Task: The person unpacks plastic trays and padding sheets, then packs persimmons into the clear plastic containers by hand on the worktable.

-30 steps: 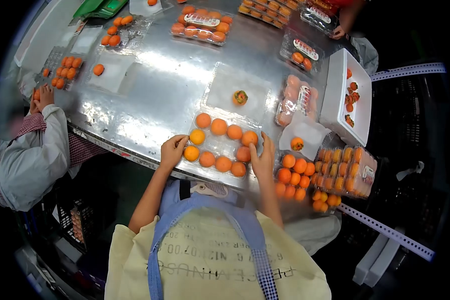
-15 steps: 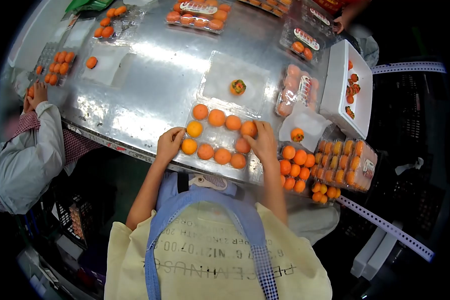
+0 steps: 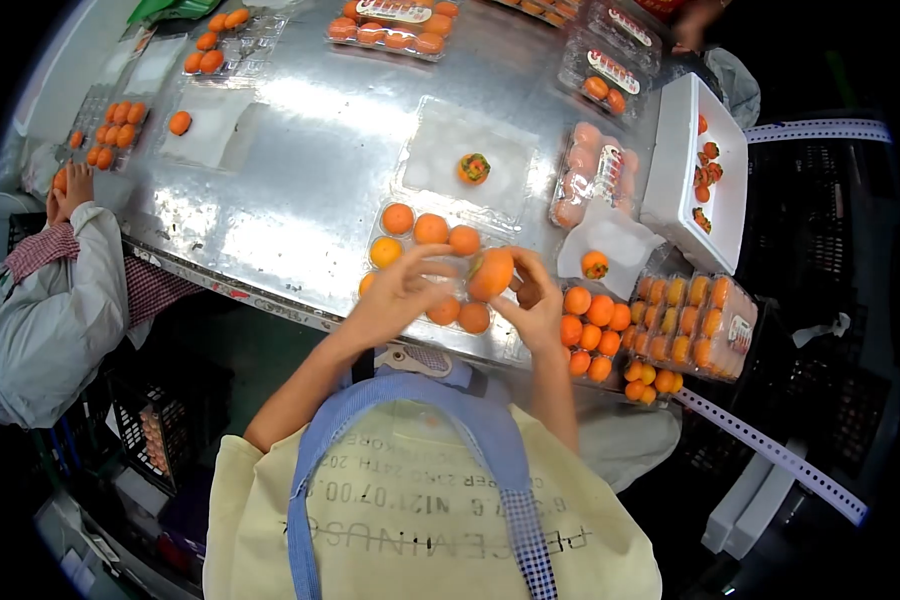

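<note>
Between the fingers of my right hand point(image 3: 535, 300) is an orange persimmon point(image 3: 489, 276), lifted above a clear plastic tray point(image 3: 425, 262) and tilted so its leafy top faces left. My left hand point(image 3: 402, 298) hovers over the tray with fingers spread, close to that fruit but holding nothing. Several persimmons point(image 3: 431, 229) sit in the tray around its edge; my left hand hides part of the lower row. Behind the tray lies an open clear lid point(image 3: 430, 140) with a white pad, and one persimmon point(image 3: 473, 169) rests on it, leaf side up.
To my right are loose persimmons point(image 3: 589, 335), stacked packed boxes point(image 3: 688, 325), a closed pack point(image 3: 592, 175) and a white foam box point(image 3: 670, 180) holding more fruit. A co-worker's hands point(image 3: 70, 192) work at the left edge. Another person's hand point(image 3: 694, 25) shows at upper right.
My right hand has picked a persimmon up from the tray's right side and tilted it. My left hand has left the tray's left edge and moved right, over the fruit.
</note>
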Demonstrator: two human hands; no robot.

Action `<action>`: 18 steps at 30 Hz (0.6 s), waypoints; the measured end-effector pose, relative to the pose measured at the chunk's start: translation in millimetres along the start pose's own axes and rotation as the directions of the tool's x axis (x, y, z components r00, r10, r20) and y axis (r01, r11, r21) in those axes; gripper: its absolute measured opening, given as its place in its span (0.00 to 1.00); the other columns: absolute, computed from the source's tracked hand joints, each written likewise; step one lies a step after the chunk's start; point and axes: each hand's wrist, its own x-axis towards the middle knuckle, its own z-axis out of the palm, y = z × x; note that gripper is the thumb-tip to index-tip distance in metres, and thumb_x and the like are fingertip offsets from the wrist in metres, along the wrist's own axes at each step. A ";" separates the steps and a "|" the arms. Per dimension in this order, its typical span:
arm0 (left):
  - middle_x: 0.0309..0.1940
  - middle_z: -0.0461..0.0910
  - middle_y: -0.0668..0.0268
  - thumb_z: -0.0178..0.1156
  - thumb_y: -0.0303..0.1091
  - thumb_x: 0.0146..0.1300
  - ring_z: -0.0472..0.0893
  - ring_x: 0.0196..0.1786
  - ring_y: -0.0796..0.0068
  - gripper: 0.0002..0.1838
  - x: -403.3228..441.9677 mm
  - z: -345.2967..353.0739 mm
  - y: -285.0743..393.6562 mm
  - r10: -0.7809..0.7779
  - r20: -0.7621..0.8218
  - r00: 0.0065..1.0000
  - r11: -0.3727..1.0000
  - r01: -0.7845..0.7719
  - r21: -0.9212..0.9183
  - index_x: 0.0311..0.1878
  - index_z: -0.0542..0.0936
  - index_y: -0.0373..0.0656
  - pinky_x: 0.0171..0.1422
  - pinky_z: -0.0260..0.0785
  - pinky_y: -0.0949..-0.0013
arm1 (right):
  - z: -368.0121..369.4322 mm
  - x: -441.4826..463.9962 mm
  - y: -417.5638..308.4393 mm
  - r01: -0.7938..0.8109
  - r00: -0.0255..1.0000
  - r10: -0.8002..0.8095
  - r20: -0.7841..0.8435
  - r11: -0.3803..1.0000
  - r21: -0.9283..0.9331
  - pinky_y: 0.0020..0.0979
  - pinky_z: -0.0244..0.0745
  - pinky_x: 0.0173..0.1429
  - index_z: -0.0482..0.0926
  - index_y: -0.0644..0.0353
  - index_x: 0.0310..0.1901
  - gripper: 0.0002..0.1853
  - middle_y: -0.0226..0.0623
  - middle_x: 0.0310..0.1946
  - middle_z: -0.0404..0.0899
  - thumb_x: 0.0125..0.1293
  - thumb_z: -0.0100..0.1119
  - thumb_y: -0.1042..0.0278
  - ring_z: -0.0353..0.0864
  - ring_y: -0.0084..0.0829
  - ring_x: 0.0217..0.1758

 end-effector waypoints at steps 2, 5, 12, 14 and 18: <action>0.50 0.74 0.59 0.58 0.27 0.60 0.76 0.49 0.73 0.26 -0.3 16.7 6.3 0.026 0.052 0.998 0.989 -0.018 -0.147 0.62 0.63 0.40 0.48 0.71 0.74 | 7.7 -3.6 -8.8 0.141 0.988 -0.134 0.080 0.985 -0.096 0.30 0.71 0.54 0.72 0.62 0.53 0.29 0.36 0.49 0.71 0.44 0.68 0.77 0.73 0.29 0.52; 0.52 0.73 0.58 0.60 0.27 0.59 0.76 0.51 0.72 0.27 -2.1 23.3 7.4 0.107 0.035 0.994 0.968 -0.096 -0.232 0.61 0.63 0.38 0.49 0.71 0.73 | 9.7 -7.0 -14.7 0.166 0.981 -0.144 0.127 0.969 -0.185 0.30 0.70 0.55 0.71 0.61 0.54 0.31 0.36 0.53 0.69 0.44 0.68 0.77 0.72 0.29 0.53; 0.54 0.71 0.58 0.62 0.26 0.57 0.76 0.51 0.72 0.28 -4.2 19.4 -1.5 0.182 -0.012 0.983 0.967 -0.181 -0.178 0.61 0.63 0.38 0.49 0.73 0.72 | 16.2 -5.6 -24.0 0.085 0.980 -0.041 0.195 0.971 -0.222 0.28 0.70 0.54 0.70 0.61 0.57 0.33 0.35 0.54 0.68 0.44 0.69 0.76 0.70 0.28 0.57; 0.54 0.70 0.58 0.63 0.26 0.56 0.76 0.49 0.73 0.30 -5.2 16.2 -4.2 0.087 -0.008 0.996 0.985 -0.088 -0.151 0.61 0.63 0.38 0.48 0.73 0.72 | 18.1 -5.8 -21.5 0.089 0.977 -0.040 0.208 0.969 -0.230 0.28 0.70 0.54 0.70 0.61 0.56 0.32 0.35 0.54 0.68 0.46 0.68 0.75 0.70 0.28 0.57; 0.53 0.69 0.58 0.64 0.26 0.54 0.77 0.45 0.75 0.34 -6.7 15.5 1.0 -0.002 -0.079 0.997 1.000 0.004 0.025 0.63 0.61 0.40 0.45 0.73 0.73 | 14.8 -7.3 -9.7 0.002 0.988 -0.006 0.156 1.000 0.027 0.29 0.70 0.55 0.70 0.63 0.56 0.30 0.35 0.55 0.68 0.49 0.67 0.76 0.72 0.27 0.54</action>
